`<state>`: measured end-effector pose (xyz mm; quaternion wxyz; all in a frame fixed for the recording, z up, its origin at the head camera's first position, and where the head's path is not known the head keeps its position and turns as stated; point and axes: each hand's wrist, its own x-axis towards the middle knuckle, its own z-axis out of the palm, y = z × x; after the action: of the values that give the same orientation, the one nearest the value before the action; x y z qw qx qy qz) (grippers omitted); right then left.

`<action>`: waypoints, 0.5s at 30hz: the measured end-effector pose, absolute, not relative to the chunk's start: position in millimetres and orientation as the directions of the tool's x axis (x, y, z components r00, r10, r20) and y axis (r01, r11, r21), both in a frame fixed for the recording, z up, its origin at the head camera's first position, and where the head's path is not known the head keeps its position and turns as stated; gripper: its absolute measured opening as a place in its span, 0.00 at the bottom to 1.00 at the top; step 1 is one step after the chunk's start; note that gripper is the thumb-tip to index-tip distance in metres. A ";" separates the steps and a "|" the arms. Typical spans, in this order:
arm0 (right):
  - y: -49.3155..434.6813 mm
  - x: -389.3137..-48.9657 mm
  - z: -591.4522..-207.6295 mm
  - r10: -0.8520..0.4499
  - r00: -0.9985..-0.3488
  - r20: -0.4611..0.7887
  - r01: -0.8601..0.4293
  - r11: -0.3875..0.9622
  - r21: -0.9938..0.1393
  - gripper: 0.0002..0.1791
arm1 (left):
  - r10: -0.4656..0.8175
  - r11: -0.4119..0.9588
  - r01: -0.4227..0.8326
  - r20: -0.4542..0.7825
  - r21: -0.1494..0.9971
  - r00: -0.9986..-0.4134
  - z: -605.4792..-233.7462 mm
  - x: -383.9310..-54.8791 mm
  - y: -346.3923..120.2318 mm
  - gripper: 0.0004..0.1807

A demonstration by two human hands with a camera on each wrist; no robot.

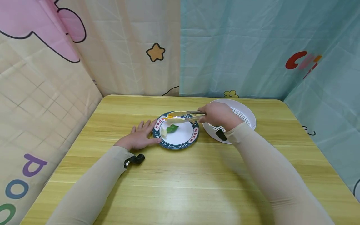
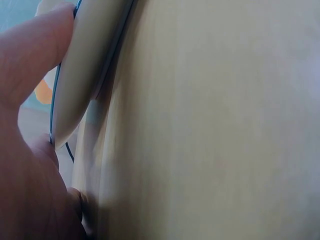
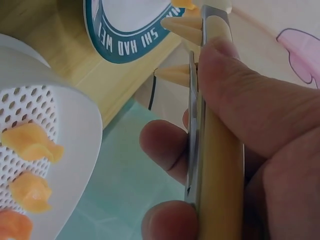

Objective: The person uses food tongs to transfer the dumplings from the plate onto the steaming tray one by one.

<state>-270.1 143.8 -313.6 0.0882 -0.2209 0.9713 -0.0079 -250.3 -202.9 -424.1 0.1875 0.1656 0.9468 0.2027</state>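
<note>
A round plate (image 1: 177, 146) with a dark teal, lettered rim lies on the table. My left hand (image 1: 139, 136) rests at its left side, fingers spread and fairly straight, the thumb against the rim. With my right hand (image 1: 219, 115) I grip metal tongs (image 1: 194, 115) with pale yellowish ends, reaching leftward over the plate's far part. An orange piece (image 1: 168, 117) shows at the tong tips; I cannot tell whether they pinch it. On the plate lie a green piece (image 1: 172, 128) and a whitish piece (image 1: 163, 132).
A white perforated basket (image 1: 250, 114) stands right of the plate, partly under my right hand. Crumpled yellow-orange dumpling-like pieces (image 3: 31, 141) lie in it. Printed curtains (image 1: 213, 62) hang behind the wood-grain table (image 1: 180, 187) and at both sides.
</note>
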 end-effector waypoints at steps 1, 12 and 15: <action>146.0 -269.3 -313.0 -0.431 -0.888 -0.163 -0.427 0.902 -0.058 0.21 | 0.389 0.863 0.238 -0.289 0.445 -0.875 -424.1 -250.3 -202.8 0.60; 184.0 -248.7 -296.3 -0.443 -0.896 -0.039 -0.438 0.893 -0.100 0.08 | 0.391 0.862 0.238 -0.287 0.447 -0.874 -424.6 -250.2 -203.7 0.59; 201.0 -242.7 -292.7 -0.424 -0.905 -0.021 -0.419 0.900 -0.119 0.11 | 0.396 0.856 0.237 -0.288 0.459 -0.872 -423.4 -249.1 -203.1 0.59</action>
<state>-242.7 201.0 -292.7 0.0234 -0.2163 0.9744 -0.0559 -249.1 -203.1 -423.4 0.1897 0.1673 0.9445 0.2095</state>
